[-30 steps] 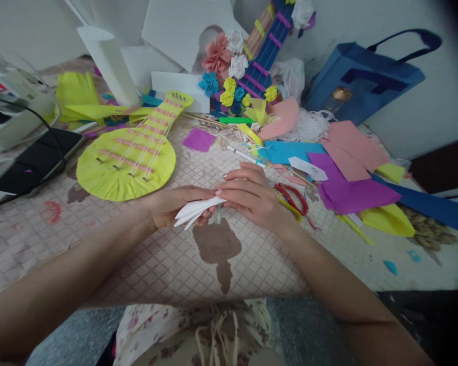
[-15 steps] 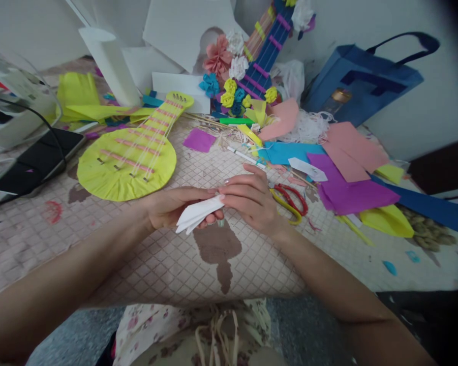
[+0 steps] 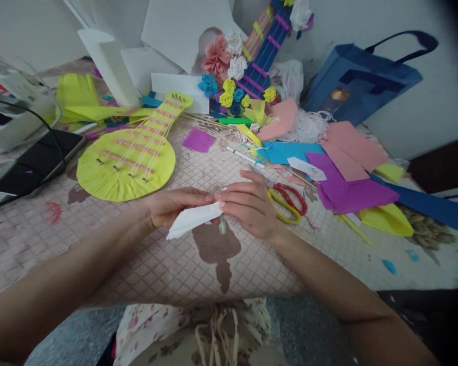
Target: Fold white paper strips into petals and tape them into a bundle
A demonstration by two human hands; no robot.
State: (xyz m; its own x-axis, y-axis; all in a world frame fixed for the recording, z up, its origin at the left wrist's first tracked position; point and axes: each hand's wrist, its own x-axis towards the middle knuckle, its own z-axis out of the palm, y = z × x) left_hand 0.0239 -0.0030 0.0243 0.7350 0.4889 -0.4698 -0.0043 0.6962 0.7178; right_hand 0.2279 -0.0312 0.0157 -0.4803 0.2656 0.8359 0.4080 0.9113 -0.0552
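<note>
A folded piece of white paper [image 3: 192,219] is held between my two hands above the table's front part. My left hand [image 3: 175,204] grips it from behind, partly hidden by the paper. The fingers of my right hand [image 3: 249,203] pinch its right end, where the fingertips of both hands meet. A small pale greenish piece [image 3: 222,224] shows just below the fingertips; its kind I cannot make out. Beside my right hand lie scissors [image 3: 285,203] with red and yellow handles. To the left rests a yellow paper-covered lute-shaped instrument [image 3: 129,162] with pink bars and white strings.
Purple [image 3: 343,190], pink and blue paper sheets cover the right side. Behind them stands a blue bag [image 3: 362,76]. Paper flowers [image 3: 217,56] and a blue instrument neck [image 3: 263,56] lean at the back. A black phone-like slab [image 3: 36,157] and cables lie left.
The white paper has turned in my hands; its layered edges were fanned at the left and now one broad face shows, reaching farther left. The greenish piece shows more. My hands have barely shifted.
</note>
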